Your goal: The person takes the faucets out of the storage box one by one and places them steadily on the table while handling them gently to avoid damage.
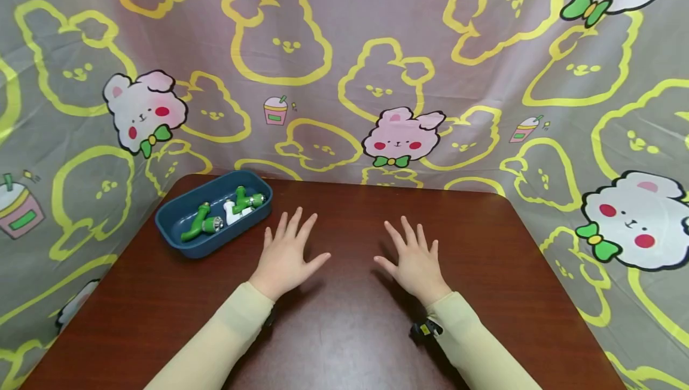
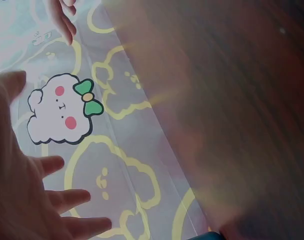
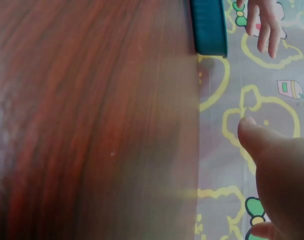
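My left hand [image 1: 285, 260] hovers over the table with its fingers spread and nothing in them. To its right, my right hand [image 1: 417, 264] is held out in the same way, also holding nothing. Left of and beyond the left hand stands a dark blue tray [image 1: 177, 246]. Inside it lie a green pipe-like piece with a silver threaded end [image 1: 200, 222], a second green branched piece [image 1: 247, 200] and a white piece [image 1: 231, 213] partly under that one. In the left wrist view the left fingers [image 2: 74, 197] are straight; the right wrist view shows the right thumb [image 3: 262, 140] extended.
The brown wooden table [image 1: 344, 330] has a patterned cloth [image 1: 334, 31] standing round its back and sides. The tray sits near the table's back left corner. A small black device [image 1: 425, 330] is strapped at the right wrist.
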A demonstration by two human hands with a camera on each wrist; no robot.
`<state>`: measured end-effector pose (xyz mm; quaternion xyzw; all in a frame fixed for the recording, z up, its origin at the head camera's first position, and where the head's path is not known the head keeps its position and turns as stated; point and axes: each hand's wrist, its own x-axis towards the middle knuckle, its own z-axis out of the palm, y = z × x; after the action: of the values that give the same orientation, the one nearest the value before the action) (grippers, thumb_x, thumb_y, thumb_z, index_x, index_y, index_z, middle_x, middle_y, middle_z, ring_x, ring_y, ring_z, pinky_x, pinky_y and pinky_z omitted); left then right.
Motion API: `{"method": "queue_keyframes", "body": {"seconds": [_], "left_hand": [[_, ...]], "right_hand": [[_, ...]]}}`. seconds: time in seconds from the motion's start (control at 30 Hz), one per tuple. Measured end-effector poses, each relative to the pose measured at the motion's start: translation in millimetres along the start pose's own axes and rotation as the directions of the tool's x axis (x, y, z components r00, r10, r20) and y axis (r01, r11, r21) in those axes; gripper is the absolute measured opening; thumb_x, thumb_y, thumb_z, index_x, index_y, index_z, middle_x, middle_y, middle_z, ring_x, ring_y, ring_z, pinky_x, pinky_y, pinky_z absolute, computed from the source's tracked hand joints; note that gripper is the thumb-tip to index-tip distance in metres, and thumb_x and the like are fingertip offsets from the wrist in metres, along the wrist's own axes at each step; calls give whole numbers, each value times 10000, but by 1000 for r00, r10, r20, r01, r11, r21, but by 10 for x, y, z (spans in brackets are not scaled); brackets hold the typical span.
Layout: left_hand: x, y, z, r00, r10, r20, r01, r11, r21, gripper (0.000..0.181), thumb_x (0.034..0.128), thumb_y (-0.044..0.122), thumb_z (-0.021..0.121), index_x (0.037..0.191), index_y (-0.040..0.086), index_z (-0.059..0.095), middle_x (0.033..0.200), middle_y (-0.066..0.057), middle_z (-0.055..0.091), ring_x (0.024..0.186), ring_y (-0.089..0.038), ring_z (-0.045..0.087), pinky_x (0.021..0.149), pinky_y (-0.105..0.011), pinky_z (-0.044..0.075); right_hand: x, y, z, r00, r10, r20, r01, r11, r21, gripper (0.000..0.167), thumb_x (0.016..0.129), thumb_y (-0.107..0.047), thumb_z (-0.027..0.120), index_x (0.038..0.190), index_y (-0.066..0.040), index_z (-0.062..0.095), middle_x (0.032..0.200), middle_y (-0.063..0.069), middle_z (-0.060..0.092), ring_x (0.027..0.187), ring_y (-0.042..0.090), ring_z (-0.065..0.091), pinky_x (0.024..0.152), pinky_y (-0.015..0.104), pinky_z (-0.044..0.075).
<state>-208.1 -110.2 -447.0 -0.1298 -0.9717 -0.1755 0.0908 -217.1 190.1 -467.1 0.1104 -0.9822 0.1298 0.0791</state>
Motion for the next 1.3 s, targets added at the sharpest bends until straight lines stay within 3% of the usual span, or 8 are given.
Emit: {"method": "queue_keyframes", "body": {"seconds": [0.17,0.3,0.47,0.87,1.07,1.3], "left_hand": [[-2,6,-27,996,58,-70,-56,998,41,672,967,442,687,1499,76,503,1505,-189,523,1355,-403,538,1098,-636,433],[-15,12,-62,989,87,-117,-81,995,56,523,962,329,715,1378,32,601,1335,-170,629,1161,-346,655,972,-533,546],[-12,25,-92,986,93,-138,-88,995,45,489,948,302,736,1341,36,620,1255,-153,651,1042,-317,679,882,-494,582],[35,-20,-154,979,108,-173,-98,993,63,467,951,287,731,1327,31,623,1224,-160,657,1005,-321,681,838,-489,587],[71,-178,-256,976,72,-205,-60,996,65,454,958,272,723,1312,6,624,1213,-193,656,996,-364,683,825,-509,587],[141,-463,-348,976,-1,-219,17,997,71,479,951,244,723,1313,-43,598,1214,-250,639,973,-422,675,821,-551,583]], "right_hand": [[2,19,1,997,-27,-76,27,1000,-4,695,962,-561,652,1525,-186,492,1519,191,492,1353,473,505,1102,721,360],[13,37,10,989,-48,-143,49,999,1,575,978,-505,659,1390,-109,603,1342,175,606,1192,423,610,1001,625,478],[14,70,-4,982,-54,-181,57,998,8,518,984,-477,661,1335,-96,632,1268,165,632,1124,413,636,919,599,515],[3,136,-70,980,-45,-193,50,998,22,519,980,-462,678,1325,-77,639,1248,171,646,1093,414,654,888,597,527],[20,145,-90,981,-46,-189,51,998,20,509,980,-447,682,1323,-73,637,1251,178,647,1091,421,652,882,598,528],[68,152,-69,980,-52,-192,58,998,25,498,981,-435,684,1317,-71,639,1244,172,649,1083,417,657,877,600,529]]}}
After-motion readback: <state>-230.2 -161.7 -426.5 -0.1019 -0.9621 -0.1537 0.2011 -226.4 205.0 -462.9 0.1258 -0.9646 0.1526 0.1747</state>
